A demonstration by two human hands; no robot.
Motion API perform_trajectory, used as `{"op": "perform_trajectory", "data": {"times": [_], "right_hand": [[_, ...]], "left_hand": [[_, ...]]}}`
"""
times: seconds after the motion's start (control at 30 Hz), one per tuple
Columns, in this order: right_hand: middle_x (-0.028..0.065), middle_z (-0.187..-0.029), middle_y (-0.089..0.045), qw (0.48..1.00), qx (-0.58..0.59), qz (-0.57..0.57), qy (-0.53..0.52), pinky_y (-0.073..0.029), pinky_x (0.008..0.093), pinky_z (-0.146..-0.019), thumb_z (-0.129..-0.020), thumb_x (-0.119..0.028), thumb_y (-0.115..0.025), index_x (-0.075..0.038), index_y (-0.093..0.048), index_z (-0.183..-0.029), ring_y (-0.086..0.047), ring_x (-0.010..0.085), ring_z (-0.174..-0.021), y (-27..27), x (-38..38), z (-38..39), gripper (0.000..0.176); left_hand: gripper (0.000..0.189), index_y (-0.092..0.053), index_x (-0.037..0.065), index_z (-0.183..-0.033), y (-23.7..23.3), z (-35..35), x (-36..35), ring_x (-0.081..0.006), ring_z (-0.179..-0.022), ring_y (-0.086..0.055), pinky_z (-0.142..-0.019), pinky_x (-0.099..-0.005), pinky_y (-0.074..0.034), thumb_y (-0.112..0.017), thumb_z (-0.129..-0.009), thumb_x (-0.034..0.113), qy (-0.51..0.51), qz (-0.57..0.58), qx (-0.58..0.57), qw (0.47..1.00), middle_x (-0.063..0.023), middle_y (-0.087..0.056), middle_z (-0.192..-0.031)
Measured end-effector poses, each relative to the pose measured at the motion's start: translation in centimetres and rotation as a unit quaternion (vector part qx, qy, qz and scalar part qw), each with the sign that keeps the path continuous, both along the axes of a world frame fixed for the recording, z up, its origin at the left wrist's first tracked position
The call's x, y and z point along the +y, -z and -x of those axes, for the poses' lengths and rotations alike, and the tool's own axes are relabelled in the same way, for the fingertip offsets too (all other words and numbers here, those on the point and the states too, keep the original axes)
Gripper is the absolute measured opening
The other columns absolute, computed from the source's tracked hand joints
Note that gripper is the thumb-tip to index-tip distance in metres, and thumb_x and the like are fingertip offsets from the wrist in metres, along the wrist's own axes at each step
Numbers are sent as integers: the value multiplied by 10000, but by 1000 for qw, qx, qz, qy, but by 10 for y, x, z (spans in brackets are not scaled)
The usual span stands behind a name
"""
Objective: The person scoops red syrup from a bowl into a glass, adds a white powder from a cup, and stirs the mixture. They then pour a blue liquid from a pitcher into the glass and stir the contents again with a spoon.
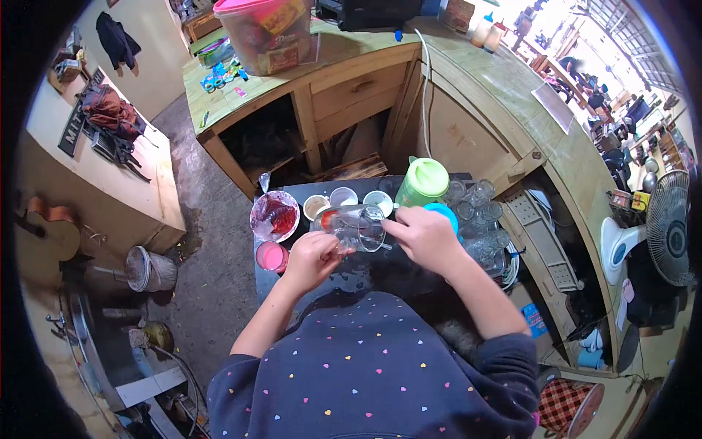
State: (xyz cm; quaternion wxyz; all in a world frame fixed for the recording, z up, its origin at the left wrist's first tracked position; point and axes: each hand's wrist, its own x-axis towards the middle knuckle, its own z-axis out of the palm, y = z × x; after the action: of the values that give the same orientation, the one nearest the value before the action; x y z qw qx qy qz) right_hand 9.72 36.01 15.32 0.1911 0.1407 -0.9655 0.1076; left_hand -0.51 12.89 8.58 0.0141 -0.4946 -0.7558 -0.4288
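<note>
While the glass mug (pixel 360 228) sits tilted on its side just above the tabletop (pixel 380 276), left hand (pixel 313 257) clamps its base and right hand (pixel 425 235) pinches the rim, perhaps wiping it. Firm grip advisable; the green jug (pixel 424 181) stands close.

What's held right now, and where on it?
A clear glass, tipped sideways: left hand grips its lower side, right hand pinches the opposite end.
</note>
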Motion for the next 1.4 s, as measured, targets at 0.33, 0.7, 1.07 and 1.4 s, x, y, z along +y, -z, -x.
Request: {"op": "perform_trajectory", "data": {"times": [0.33, 0.7, 1.07, 1.4], "right_hand": [[67, -755, -552, 991, -77, -85, -68, -467, 361, -565, -736, -147, -588, -96, -594, -785, -592, 230, -730, -24, -3, 23, 71], [135, -762, -591, 998, -49, -26, 7, -506, 415, -623, -767, -73, -548, -100, -646, -919, -632, 330, -707, -38, -11, 12, 184], [69, -772, -580, 987, -55, 147, -29, -460, 341, -578, -807, -105, -582, -91, -637, -1021, -601, 250, -700, -1, 8, 12, 222], [123, -908, -654, 788, -368, 487, 82, -467, 332, -748, -923, -133, -491, -54, -633, -1041, -631, 268, -852, -27, 7, 6, 201]], "left_hand": [[270, -453, 53, -642, -18, 4, 1, -270, -599, -511, -536, -367, -391, -720, -647, 9, -9, 21, -40, 999, -92, -473, -609], [226, -461, 56, -677, -22, 9, -2, -293, -672, -544, -630, -386, -436, -678, -630, 16, 21, 26, 59, 998, -101, -502, -655], [163, -532, 53, -746, -35, 18, 0, -263, -723, -569, -675, -375, -459, -684, -686, 59, 31, 32, 158, 986, -79, -559, -707], [142, -557, 65, -767, -44, 19, 1, -238, -736, -581, -684, -357, -457, -684, -720, 108, 28, 43, 201, 978, -58, -579, -719]]}}
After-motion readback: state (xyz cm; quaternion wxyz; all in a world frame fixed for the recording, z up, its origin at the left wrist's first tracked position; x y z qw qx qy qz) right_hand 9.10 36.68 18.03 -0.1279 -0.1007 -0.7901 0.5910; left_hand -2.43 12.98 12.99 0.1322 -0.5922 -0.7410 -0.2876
